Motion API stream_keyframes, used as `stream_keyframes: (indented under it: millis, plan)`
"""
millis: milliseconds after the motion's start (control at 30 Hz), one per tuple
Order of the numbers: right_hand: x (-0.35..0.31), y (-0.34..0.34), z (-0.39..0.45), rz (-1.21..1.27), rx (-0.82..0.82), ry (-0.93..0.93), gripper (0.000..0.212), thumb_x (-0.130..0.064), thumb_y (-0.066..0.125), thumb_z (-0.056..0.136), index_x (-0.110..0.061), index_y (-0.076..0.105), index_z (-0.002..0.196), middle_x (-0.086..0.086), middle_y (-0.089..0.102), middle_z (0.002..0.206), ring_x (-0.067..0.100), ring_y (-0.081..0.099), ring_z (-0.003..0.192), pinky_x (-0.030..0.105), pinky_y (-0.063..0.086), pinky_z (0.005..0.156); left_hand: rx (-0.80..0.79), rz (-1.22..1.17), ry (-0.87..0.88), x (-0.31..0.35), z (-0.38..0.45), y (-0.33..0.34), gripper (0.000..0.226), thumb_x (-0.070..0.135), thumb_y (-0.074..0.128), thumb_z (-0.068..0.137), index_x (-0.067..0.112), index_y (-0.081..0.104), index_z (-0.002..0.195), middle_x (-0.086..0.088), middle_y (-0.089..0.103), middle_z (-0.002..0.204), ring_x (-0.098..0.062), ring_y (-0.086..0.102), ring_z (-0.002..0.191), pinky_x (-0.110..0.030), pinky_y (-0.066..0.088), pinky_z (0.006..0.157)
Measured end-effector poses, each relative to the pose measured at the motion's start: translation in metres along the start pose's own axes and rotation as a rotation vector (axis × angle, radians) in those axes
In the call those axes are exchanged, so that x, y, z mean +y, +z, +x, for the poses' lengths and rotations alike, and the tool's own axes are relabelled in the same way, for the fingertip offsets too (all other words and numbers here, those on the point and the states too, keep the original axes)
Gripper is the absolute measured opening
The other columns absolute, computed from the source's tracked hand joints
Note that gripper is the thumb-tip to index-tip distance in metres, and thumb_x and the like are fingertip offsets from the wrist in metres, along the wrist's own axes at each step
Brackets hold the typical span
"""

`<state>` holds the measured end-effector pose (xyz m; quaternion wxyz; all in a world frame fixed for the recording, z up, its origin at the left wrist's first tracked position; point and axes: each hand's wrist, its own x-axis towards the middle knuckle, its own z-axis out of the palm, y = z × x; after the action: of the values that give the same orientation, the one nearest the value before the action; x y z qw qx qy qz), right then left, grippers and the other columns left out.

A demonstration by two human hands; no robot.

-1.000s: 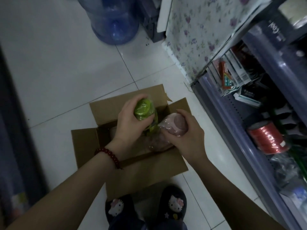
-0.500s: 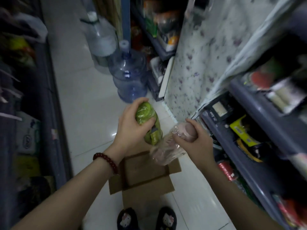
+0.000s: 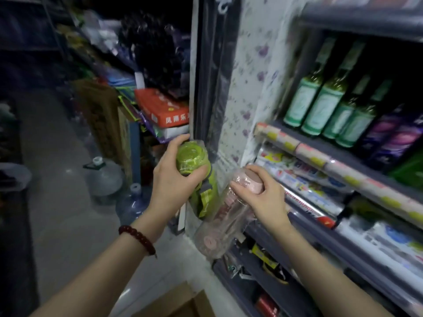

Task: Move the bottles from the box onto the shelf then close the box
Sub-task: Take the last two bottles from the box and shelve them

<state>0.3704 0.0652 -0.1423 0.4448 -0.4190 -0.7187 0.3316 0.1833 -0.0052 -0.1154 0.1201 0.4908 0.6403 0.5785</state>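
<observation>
Beside the shelf (image 3: 343, 195), the left hand (image 3: 174, 186) grips the lid of a green bottle (image 3: 199, 177). Just right of it, the right hand (image 3: 263, 197) clasps a pink bottle (image 3: 219, 225) by its cap, both well above the open cardboard box (image 3: 178, 303).

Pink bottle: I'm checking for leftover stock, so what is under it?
Below the pink bottle in the right hand lie lower shelf goods and a box flap; the box's inside is out of frame.
</observation>
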Motion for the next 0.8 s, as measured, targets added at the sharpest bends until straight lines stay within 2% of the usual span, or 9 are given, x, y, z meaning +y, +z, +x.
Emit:
stream_keyframes:
  millis: [100, 167, 233, 300, 367, 567, 600, 700, 800]
  plan:
    - [-0.045, -0.038, 0.008, -0.021, 0.063, -0.049, 0.038, -0.038, 0.082, 0.067, -0.028, 0.065, 0.099, -0.018, 0.068, 0.101, -0.011, 0.058, 0.095, 0.002, 0.037, 0.079, -0.043, -0.067, 0.06, 0.054, 0.018, -0.001, 0.063, 0.025, 0.075, 0.072, 0.044, 0.045, 0.124, 0.018, 0.063, 0.099, 0.009, 0.06, 0.084, -0.001, 0.041, 0.067]
    - [-0.07, -0.063, 0.012, -0.052, 0.098, -0.088, 0.034, -0.04, 0.081, 0.069, -0.033, 0.064, 0.097, -0.024, 0.068, 0.097, -0.014, 0.058, 0.095, 0.002, 0.038, 0.079, -0.07, -0.103, 0.112, 0.089, 0.027, 0.001, 0.065, 0.023, 0.075, 0.072, 0.042, 0.044, 0.126, 0.02, 0.061, 0.095, 0.009, 0.06, 0.081, -0.003, 0.041, 0.065]
    - [-0.095, -0.088, 0.014, -0.06, 0.11, -0.095, 0.03, -0.04, 0.08, 0.07, -0.038, 0.064, 0.096, -0.029, 0.068, 0.095, -0.014, 0.059, 0.093, 0.004, 0.042, 0.078, -0.098, -0.117, 0.16, 0.123, 0.034, 0.005, 0.067, 0.029, 0.074, 0.071, 0.044, 0.04, 0.127, 0.015, 0.06, 0.104, 0.001, 0.06, 0.087, -0.015, 0.046, 0.074]
    - [-0.116, -0.112, 0.017, -0.074, 0.144, -0.102, 0.036, -0.05, 0.078, 0.066, -0.037, 0.065, 0.097, -0.025, 0.069, 0.094, -0.009, 0.061, 0.09, 0.01, 0.046, 0.078, -0.118, -0.141, 0.193, 0.153, 0.04, 0.01, 0.068, 0.032, 0.074, 0.07, 0.045, 0.038, 0.126, 0.012, 0.061, 0.108, -0.001, 0.061, 0.084, -0.022, 0.048, 0.077]
    - [-0.136, -0.136, 0.019, -0.11, 0.185, -0.114, 0.046, -0.057, 0.075, 0.062, -0.034, 0.064, 0.1, -0.018, 0.068, 0.097, -0.005, 0.06, 0.092, 0.013, 0.045, 0.079, -0.129, -0.166, 0.223, 0.18, 0.045, 0.017, 0.068, 0.031, 0.075, 0.069, 0.045, 0.038, 0.124, 0.013, 0.062, 0.104, 0.001, 0.061, 0.079, -0.016, 0.044, 0.072]
    - [-0.179, -0.204, 0.021, -0.194, 0.283, -0.14, 0.036, -0.05, 0.077, 0.068, -0.031, 0.063, 0.095, -0.014, 0.068, 0.094, -0.003, 0.061, 0.087, 0.009, 0.044, 0.071, -0.181, -0.259, 0.293, 0.25, 0.05, 0.037, 0.068, 0.019, 0.075, 0.073, 0.033, 0.04, 0.129, 0.017, 0.057, 0.084, 0.02, 0.054, 0.066, 0.0, 0.037, 0.058]
    - [-0.184, -0.214, 0.021, -0.202, 0.299, -0.141, 0.034, -0.049, 0.077, 0.068, -0.03, 0.063, 0.093, -0.014, 0.069, 0.091, -0.004, 0.061, 0.084, 0.009, 0.044, 0.069, -0.188, -0.272, 0.299, 0.261, 0.051, 0.041, 0.07, 0.022, 0.076, 0.072, 0.036, 0.039, 0.129, 0.015, 0.06, 0.088, 0.014, 0.058, 0.075, -0.003, 0.041, 0.065]
    - [-0.201, -0.247, 0.024, -0.205, 0.353, -0.154, 0.027, -0.041, 0.079, 0.07, -0.027, 0.063, 0.087, -0.015, 0.067, 0.081, -0.009, 0.058, 0.072, 0.005, 0.042, 0.064, -0.213, -0.323, 0.326, 0.29, 0.059, 0.055, 0.071, 0.031, 0.075, 0.067, 0.046, 0.037, 0.125, 0.007, 0.064, 0.105, -0.014, 0.062, 0.094, -0.037, 0.051, 0.088]
    - [-0.221, -0.282, 0.033, -0.18, 0.398, -0.161, 0.031, -0.042, 0.08, 0.069, -0.023, 0.068, 0.09, -0.009, 0.07, 0.083, 0.002, 0.063, 0.075, 0.017, 0.051, 0.069, -0.2, -0.355, 0.404, 0.327, 0.065, 0.067, 0.068, 0.029, 0.074, 0.072, 0.041, 0.037, 0.128, 0.007, 0.052, 0.131, -0.006, 0.057, 0.094, -0.034, 0.047, 0.09]
